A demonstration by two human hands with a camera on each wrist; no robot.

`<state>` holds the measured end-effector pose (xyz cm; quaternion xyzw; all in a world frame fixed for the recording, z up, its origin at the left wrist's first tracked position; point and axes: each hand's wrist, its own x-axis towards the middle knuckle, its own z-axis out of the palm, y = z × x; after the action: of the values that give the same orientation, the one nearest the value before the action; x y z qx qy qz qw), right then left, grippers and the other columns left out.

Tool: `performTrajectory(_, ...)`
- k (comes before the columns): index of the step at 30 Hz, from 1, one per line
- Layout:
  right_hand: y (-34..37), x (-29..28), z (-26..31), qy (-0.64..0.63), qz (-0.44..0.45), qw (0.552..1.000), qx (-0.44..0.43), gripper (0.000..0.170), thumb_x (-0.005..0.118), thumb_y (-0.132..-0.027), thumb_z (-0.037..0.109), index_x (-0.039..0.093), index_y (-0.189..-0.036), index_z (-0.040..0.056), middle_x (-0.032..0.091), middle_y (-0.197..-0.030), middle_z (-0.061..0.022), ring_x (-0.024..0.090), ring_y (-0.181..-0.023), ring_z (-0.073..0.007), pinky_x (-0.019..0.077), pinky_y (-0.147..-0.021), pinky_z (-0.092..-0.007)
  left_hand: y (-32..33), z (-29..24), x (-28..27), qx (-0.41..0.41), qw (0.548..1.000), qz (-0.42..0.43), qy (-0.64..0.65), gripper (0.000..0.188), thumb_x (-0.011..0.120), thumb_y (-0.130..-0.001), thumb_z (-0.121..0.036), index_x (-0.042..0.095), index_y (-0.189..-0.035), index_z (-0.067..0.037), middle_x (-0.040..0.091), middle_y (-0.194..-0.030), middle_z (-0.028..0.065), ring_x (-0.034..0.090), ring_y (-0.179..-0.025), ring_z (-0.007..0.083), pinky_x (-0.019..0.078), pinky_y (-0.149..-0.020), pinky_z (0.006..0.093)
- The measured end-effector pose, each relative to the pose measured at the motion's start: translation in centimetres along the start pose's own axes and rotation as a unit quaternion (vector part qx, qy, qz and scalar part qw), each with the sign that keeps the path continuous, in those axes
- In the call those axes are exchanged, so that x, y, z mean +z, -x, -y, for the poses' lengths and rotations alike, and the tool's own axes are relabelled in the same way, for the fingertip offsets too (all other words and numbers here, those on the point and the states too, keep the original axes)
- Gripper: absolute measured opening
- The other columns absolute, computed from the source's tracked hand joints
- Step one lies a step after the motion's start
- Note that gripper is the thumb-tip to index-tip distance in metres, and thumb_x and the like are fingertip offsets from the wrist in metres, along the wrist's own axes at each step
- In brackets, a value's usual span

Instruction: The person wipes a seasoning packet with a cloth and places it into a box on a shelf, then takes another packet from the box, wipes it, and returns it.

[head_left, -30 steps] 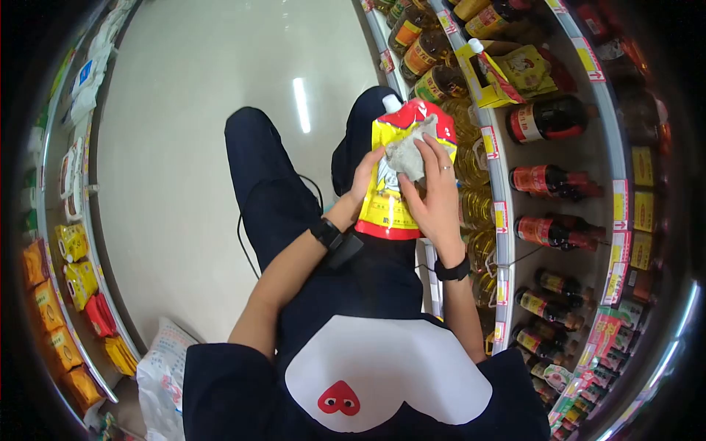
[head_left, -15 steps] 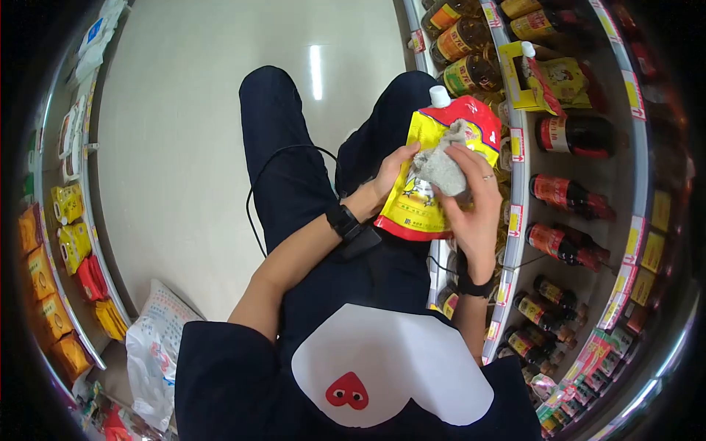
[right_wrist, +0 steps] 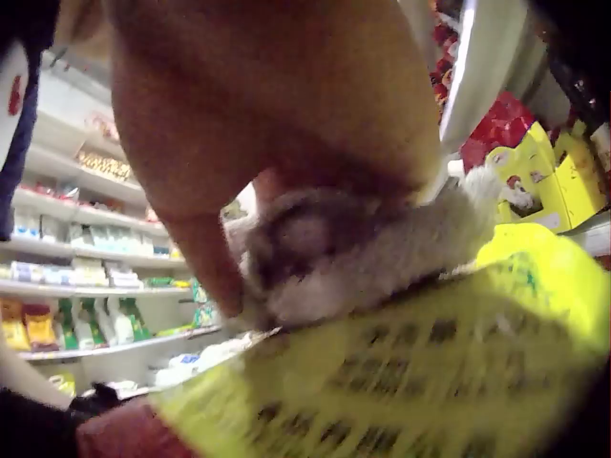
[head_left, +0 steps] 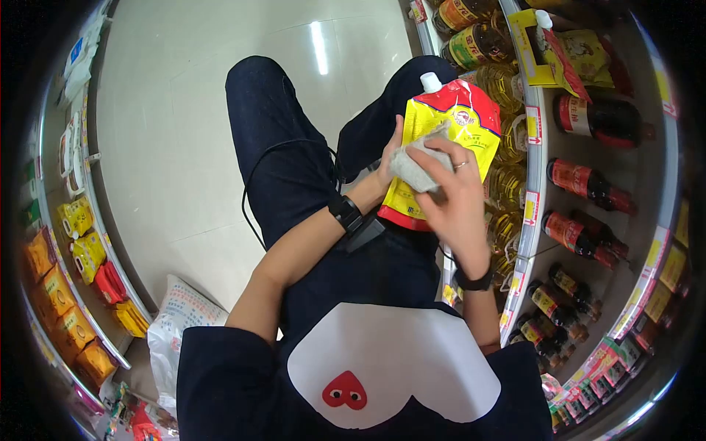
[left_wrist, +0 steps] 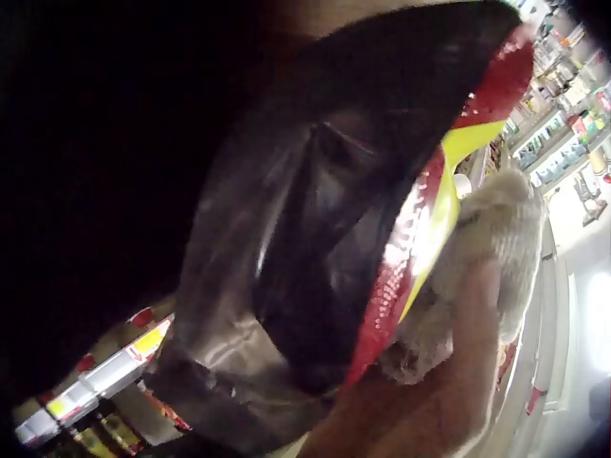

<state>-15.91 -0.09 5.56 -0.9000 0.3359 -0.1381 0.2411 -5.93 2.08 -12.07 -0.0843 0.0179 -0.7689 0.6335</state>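
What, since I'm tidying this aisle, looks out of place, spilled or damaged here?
A printed white plastic bag, apparently on the floor beside the left shelves, looks odd because it is off the shelves. No spill shows, and the visible part of the pouch looks undamaged.

The place was a shop, a grocery aisle by its stock. Shelving flanked a pale, glossy floor [head_left: 176, 132]. Price tags [head_left: 534, 126] dotted the front edge of the right-hand shelf [head_left: 537, 167], and dark, red-labelled bottles [head_left: 566, 230] lined up behind it. Clear bottles of golden oil [head_left: 507, 184] filled the level below, and a yellow display box [head_left: 542, 76] sat at the shelf's edge. Yellow packets [head_left: 76, 217] and orange packets [head_left: 57, 288] crowded the edge of the left-hand shelf [head_left: 86, 140]. The right wrist view showed tiers of white shelves [right_wrist: 105, 352] stacked with packaged goods.
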Motion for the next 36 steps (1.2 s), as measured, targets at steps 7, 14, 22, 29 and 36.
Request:
performTrajectory(7, -2.8, -1.6, -4.5, -0.021, -0.118, 0.993, 0.002, 0.047, 0.065, -0.068, -0.003, 0.070, -0.112, 0.0117, 0.061, -0.112, -0.0110, 0.058, -0.108, -0.0310, 0.0459, -0.095, -0.0391, -0.1, 1.2, 0.5, 0.043, 0.999, 0.026, -0.017, 0.051, 0.030, -0.104, -0.039, 0.040, -0.143, -0.006, 0.055, -0.135, 0.0135, 0.060, -0.118, 0.0271, 0.0488, -0.101, 0.0432)
performTrajectory(14, -1.8, -1.1, -8.9, -0.009, -0.271, 0.949, 0.161, 0.030, 0.070, -0.076, 0.005, 0.070, -0.106, 0.0064, 0.062, -0.102, -0.0136, 0.061, -0.098, -0.0321, 0.0482, -0.087, -0.0401, 0.1, 0.4, 0.9, -0.024, 0.999, -0.041, 0.005, 0.056, 0.031, -0.104, -0.044, 0.040, -0.143, -0.004, 0.054, -0.137, 0.0152, 0.061, -0.115, 0.0288, 0.0494, -0.100, 0.0427)
performTrajectory(22, -3.3, 0.0, -4.5, 0.004, -0.193, 0.981, -0.020, 0.051, 0.064, -0.070, -0.001, 0.063, -0.120, 0.0121, 0.057, -0.119, -0.0136, 0.053, -0.109, -0.0360, 0.0417, -0.097, -0.0440, -0.3, 1.0, 1.3, 0.056, 0.996, -0.015, -0.072, 0.051, 0.034, -0.105, -0.035, 0.035, -0.146, -0.005, 0.053, -0.137, 0.0148, 0.057, -0.122, 0.0282, 0.0463, -0.104, 0.0441)
performTrajectory(29, -1.2, -1.9, -9.3, -0.041, -0.201, 0.971, 0.121, 0.033, 0.066, -0.079, 0.003, 0.066, -0.111, 0.0073, 0.063, -0.108, -0.0130, 0.058, -0.105, -0.0318, 0.0448, -0.092, -0.0395, 0.2, 1.5, 0.1, 0.012, 0.998, 0.049, 0.022, 0.053, 0.033, -0.104, -0.039, 0.039, -0.145, -0.004, 0.051, -0.140, 0.0148, 0.056, -0.123, 0.0288, 0.0439, -0.106, 0.0436)
performTrajectory(36, 0.4, -0.8, -6.6, 0.084, -0.124, 0.987, 0.053, 0.041, 0.063, -0.077, 0.003, 0.063, -0.118, 0.0078, 0.056, -0.118, -0.0175, 0.052, -0.110, -0.0354, 0.0422, -0.095, -0.0457, 0.4, 0.9, 1.7, 0.022, 0.991, -0.074, -0.112, 0.053, 0.033, -0.104, -0.039, 0.041, -0.142, -0.003, 0.056, -0.135, 0.0149, 0.059, -0.118, 0.0275, 0.0484, -0.101, 0.0424)
